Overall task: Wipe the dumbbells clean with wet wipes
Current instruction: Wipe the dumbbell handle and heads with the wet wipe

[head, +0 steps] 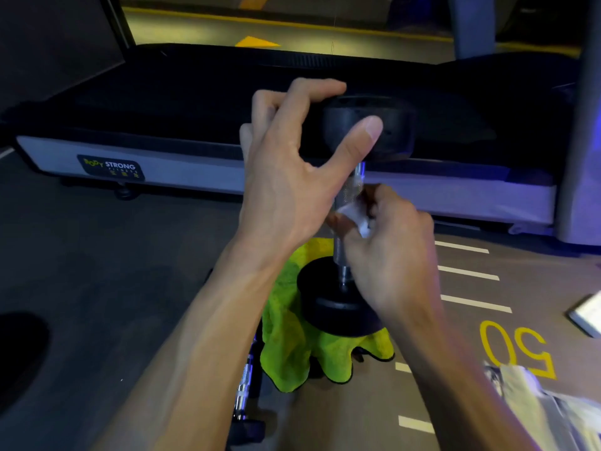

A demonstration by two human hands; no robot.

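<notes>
Head view: left hand (286,177) steadies the upright dumbbell (351,203) by its top, so the right hand (390,252), its grip pinching the wet wipe (356,216), should twist fully around the handle.

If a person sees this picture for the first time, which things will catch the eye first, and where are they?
In the centre, a dumbbell stands upright on a bright green cloth spread on the floor. The left hand grips its upper black head, while the right hand pinches a white wet wipe against the metal handle. Behind them lies a treadmill with a "Body Strong" label, and a yellow "50" is painted on the floor at the right.
</notes>
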